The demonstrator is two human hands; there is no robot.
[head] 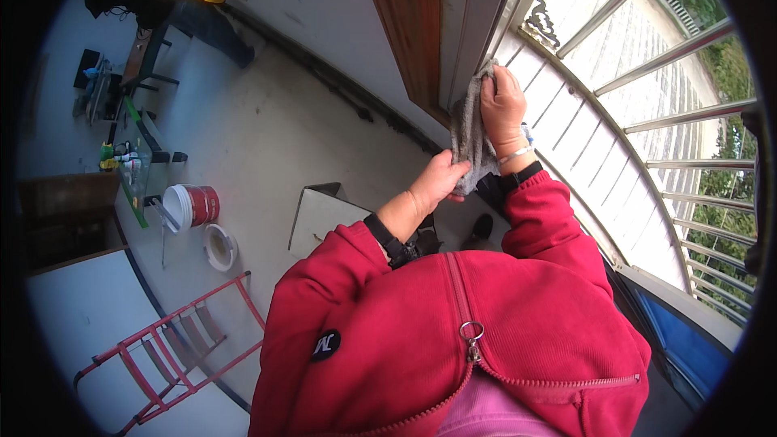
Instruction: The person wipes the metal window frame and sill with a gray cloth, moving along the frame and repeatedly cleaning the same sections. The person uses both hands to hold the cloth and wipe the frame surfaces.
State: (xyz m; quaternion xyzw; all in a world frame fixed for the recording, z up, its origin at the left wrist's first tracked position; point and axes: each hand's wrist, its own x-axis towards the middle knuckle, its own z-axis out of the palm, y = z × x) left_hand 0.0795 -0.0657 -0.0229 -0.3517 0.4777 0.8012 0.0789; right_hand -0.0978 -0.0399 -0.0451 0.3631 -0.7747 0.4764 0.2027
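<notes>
A grey cloth (467,127) hangs between my two hands beside the window opening. My right hand (505,100) grips its upper part, close to the metal window frame (495,24). Lower down, my left hand (438,179) pinches the cloth's bottom end between thumb and fingers. The cloth's top touches or nearly touches the frame; which one I cannot tell. Just left of the cloth runs a brown wooden trim board (413,30) along the wall.
Metal bars (661,67) enclose the curved ledge (570,115) outside. A white box-like surface (322,224) stands below my left arm. Farther left are a red-and-white bucket (197,206), a white pail (220,247), a red ladder (176,346) and a glass-topped table (136,158) with bottles. Another person (176,0) bends over at upper left.
</notes>
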